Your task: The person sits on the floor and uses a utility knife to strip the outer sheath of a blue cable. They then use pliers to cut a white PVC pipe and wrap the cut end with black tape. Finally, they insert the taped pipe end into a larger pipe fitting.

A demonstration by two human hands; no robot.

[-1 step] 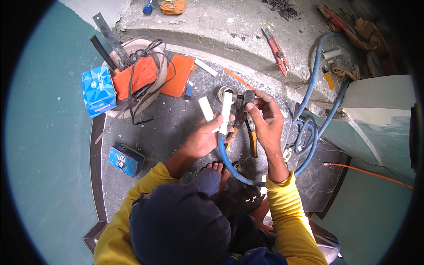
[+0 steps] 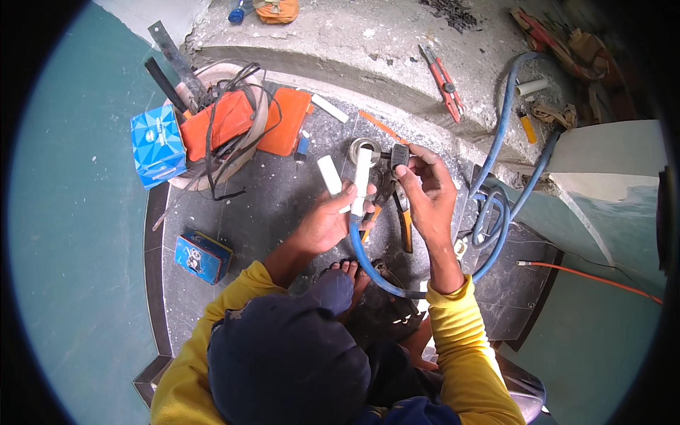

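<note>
dark tiled floor spreads all around the white pipe in the person's grasp, which is the landmark here. a long blue hose joins the near end of the white pipe, bends toward the person and loops to its right. far to the left of the pipe stands a pale bucket heaped with cables and tools; an orange case lies between bucket and pipe.

the left hand is at the pipe's near end, its fingers closed around it where pipe and hose meet, so the far length sticks out beyond them. the right hand is just right of the pipe, thumb and forefinger pinched on a ribbed black piece beside the pipe's far end; whether that piece touches the pipe i cannot tell. a red-handled tool lies beyond the pipe, to the right. a second white pipe, just left of the first, runs down to the left thumb, its near end hidden by the hand.
</note>
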